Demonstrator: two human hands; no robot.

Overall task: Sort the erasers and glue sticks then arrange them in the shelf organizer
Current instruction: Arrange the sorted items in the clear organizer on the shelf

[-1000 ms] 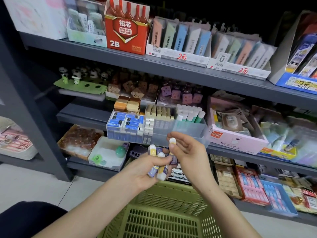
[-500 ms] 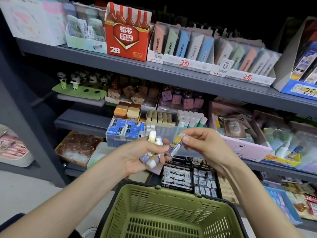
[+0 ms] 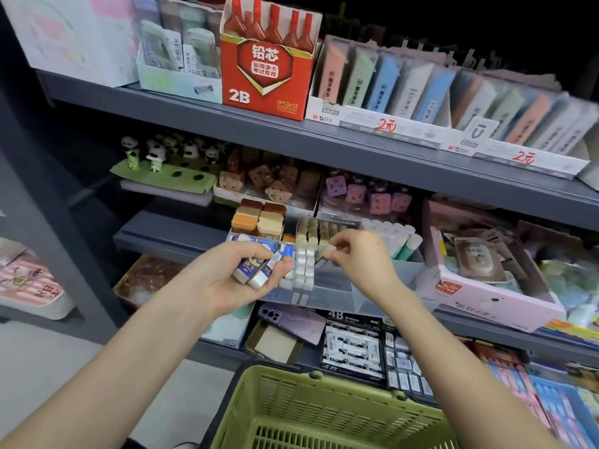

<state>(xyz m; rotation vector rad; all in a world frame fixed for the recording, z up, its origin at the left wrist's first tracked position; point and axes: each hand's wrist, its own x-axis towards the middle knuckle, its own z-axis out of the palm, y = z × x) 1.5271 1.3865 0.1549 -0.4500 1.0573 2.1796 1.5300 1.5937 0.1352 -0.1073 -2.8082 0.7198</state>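
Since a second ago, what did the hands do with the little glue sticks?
The right hand pulled one glue stick away from the bunch and carried it to the clear organizer, beside the rows already standing there. The left hand still grips the other glue sticks. The green basket stays below the hands.

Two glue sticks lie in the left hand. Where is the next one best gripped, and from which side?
Grip its white end, probably from below, the person's side. The glue sticks lie slanted in the left hand; thumb and fingers cover their upper parts, only the white ends stick out. The right hand first must release the glue stick it pinches.
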